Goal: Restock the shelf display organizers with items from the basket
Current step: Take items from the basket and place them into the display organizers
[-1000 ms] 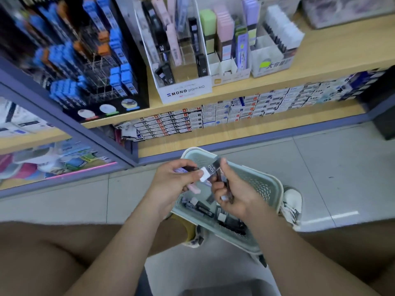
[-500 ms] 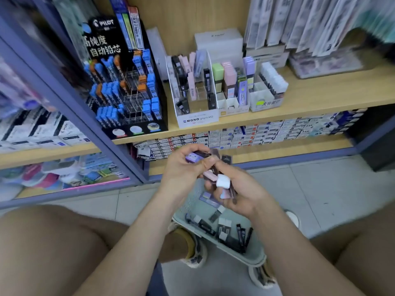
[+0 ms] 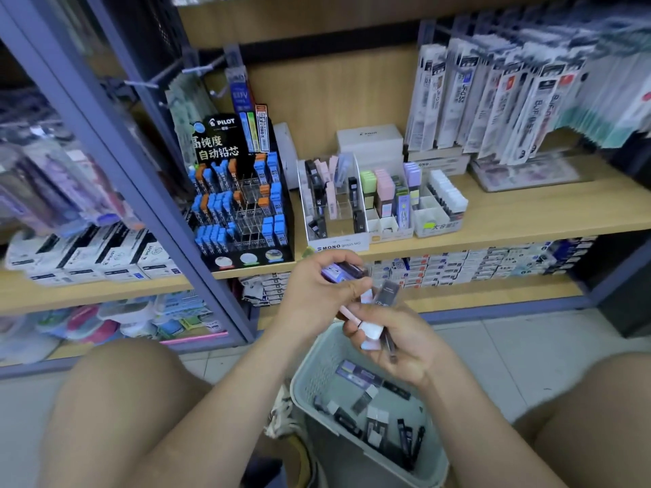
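Between the person's knees stands a pale green perforated plastic basket (image 3: pixel 307 369). It holds roughly a dozen small lead cases (image 3: pixel 366 417), too blurred to count exactly. Above its far rim, the right hand (image 3: pixel 408 350) curls round a pink-and-white case (image 3: pixel 370 331) and a dark case (image 3: pixel 385 294). The left hand (image 3: pixel 315 294) pinches a purple case (image 3: pixel 336 273), apparently sorting by colour. Beyond, at the wooden shelf's (image 3: pixel 528 214) front edge, the white MONO card organizer (image 3: pixel 340 243) shows half-empty slots.
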